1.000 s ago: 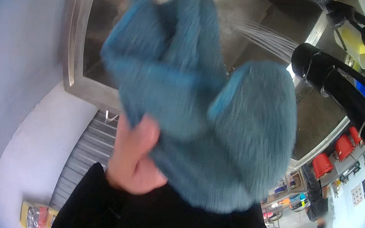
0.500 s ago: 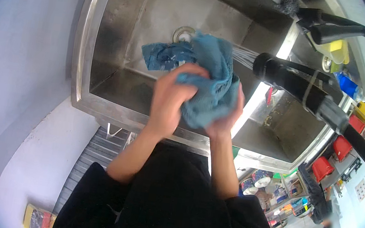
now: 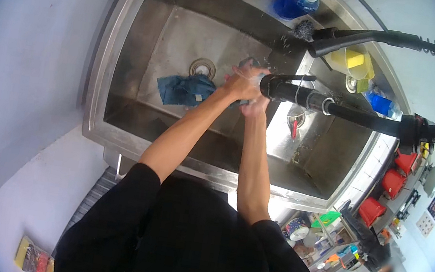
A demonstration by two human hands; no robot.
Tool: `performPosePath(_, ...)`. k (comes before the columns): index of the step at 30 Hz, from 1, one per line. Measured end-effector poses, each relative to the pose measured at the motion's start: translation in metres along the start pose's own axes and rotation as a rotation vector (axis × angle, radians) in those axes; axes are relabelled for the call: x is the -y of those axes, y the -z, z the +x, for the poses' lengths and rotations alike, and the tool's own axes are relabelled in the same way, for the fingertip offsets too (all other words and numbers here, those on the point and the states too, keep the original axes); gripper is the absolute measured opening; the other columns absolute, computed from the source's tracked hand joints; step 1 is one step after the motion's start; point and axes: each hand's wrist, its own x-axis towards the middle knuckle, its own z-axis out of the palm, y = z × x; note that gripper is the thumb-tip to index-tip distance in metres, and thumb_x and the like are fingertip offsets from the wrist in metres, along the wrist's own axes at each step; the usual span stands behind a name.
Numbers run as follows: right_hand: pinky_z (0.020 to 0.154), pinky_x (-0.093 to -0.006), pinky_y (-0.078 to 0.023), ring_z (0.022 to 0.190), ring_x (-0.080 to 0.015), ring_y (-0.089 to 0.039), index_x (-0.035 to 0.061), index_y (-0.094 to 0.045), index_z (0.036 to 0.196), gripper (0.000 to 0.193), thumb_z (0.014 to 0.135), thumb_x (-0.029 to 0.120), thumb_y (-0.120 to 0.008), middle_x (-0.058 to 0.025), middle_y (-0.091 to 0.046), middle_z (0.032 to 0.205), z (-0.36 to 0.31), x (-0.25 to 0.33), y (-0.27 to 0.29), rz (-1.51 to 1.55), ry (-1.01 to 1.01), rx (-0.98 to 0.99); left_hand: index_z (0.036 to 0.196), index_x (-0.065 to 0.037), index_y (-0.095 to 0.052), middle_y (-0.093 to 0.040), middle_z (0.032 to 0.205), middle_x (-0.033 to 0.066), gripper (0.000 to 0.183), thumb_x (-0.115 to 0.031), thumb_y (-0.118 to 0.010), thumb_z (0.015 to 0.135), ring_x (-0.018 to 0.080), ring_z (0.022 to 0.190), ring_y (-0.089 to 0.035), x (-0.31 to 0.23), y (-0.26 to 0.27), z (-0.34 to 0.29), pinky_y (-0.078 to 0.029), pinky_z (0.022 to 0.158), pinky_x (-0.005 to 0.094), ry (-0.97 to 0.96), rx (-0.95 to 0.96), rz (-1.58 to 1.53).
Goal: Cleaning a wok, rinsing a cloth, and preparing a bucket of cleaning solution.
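Observation:
Under the black spray faucet (image 3: 290, 92), my left hand (image 3: 242, 87) and my right hand (image 3: 256, 108) are pressed close together, closed around a wet blue-grey cloth (image 3: 250, 63). Only bits of that cloth show between and beyond my fingers; my right hand's fingers are mostly hidden. Water splashes up around both hands. A second, darker blue cloth (image 3: 179, 89) lies crumpled on the floor of the left sink basin (image 3: 181, 36), just below the round drain (image 3: 202, 69).
A steel divider separates the right basin (image 3: 332, 152), with a red-handled item (image 3: 295, 127) near it. Along the back ledge stand a blue pump bottle (image 3: 297, 3), a dark scrubber (image 3: 302, 30), a yellow sponge (image 3: 355, 59) and a blue bottle (image 3: 382, 104). Another person (image 3: 374, 250) is far right.
Both hands have moved away from me with the cloth, under the faucet's outlet, and the cloth is bunched smaller. Water now splashes. My view has shifted, showing more of the back ledge.

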Motion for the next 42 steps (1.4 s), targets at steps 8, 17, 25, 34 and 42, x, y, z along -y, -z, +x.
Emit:
performPosePath(8, 0.086, -0.041, -0.049, 0.101, -0.0224, -0.059, 0.0073, -0.052, 0.122, 0.047, 0.092, 0.043, -0.047, -0.0071, -0.061, 0.11, 0.029, -0.011, 0.077, -0.413, 0.319, -0.515, 0.085, -0.003, -0.07, -0.068, 0.084, 0.019, 0.027, -0.022, -0.075, 0.068, 0.0297, 0.08, -0.069, -0.033, 0.004, 0.028, -0.052, 0.072, 0.0339, 0.163, -0.138, -0.349)
performPosePath(17, 0.083, -0.0429, -0.043, 0.1, -0.0401, -0.056, -0.0016, -0.06, 0.104, 0.033, 0.091, 0.024, -0.044, -0.0219, -0.06, 0.107, 0.014, -0.024, 0.122, -1.872, 0.816, -0.444, 0.092, 0.004, -0.07, -0.066, 0.094, 0.0276, 0.049, -0.042, -0.058, 0.08, 0.0387, 0.095, -0.065, -0.012, -0.006, 0.033, -0.053, 0.081, 0.0407, 0.695, -0.101, -0.111)
performPosePath(25, 0.086, -0.0385, -0.046, 0.102, -0.0233, -0.058, 0.0034, -0.055, 0.119, 0.043, 0.097, 0.036, -0.037, -0.0056, -0.058, 0.118, 0.019, 0.0, 0.097, -0.655, 0.311, -0.76, 0.091, 0.001, -0.062, -0.066, 0.088, 0.0122, 0.049, -0.046, -0.049, 0.092, 0.0267, 0.078, -0.063, 0.009, -0.016, -0.023, -0.05, 0.068, 0.0404, 0.812, -0.323, -0.912)
performPosePath(34, 0.092, -0.0373, -0.046, 0.102, -0.0256, -0.06, 0.0051, -0.059, 0.115, 0.031, 0.097, 0.025, -0.044, -0.009, -0.064, 0.11, 0.0, 0.005, 0.028, -0.322, 0.222, -0.391, 0.097, -0.01, -0.06, -0.061, 0.091, 0.0057, 0.027, -0.034, -0.048, 0.092, 0.0172, 0.084, -0.059, 0.003, -0.015, -0.05, -0.051, 0.067, 0.0391, 0.776, -0.296, -1.047)
performPosePath(42, 0.077, -0.0419, -0.047, 0.084, -0.0332, -0.062, -0.0008, -0.061, 0.102, 0.022, 0.085, 0.013, -0.062, -0.0185, -0.064, 0.085, -0.005, 0.015, -0.02, -1.808, 0.853, -0.182, 0.1, -0.007, -0.056, -0.059, 0.094, 0.0064, 0.044, -0.05, -0.05, 0.091, 0.021, 0.085, -0.057, -0.005, 0.015, -0.05, -0.048, 0.077, 0.0424, 0.762, -0.269, -1.417)
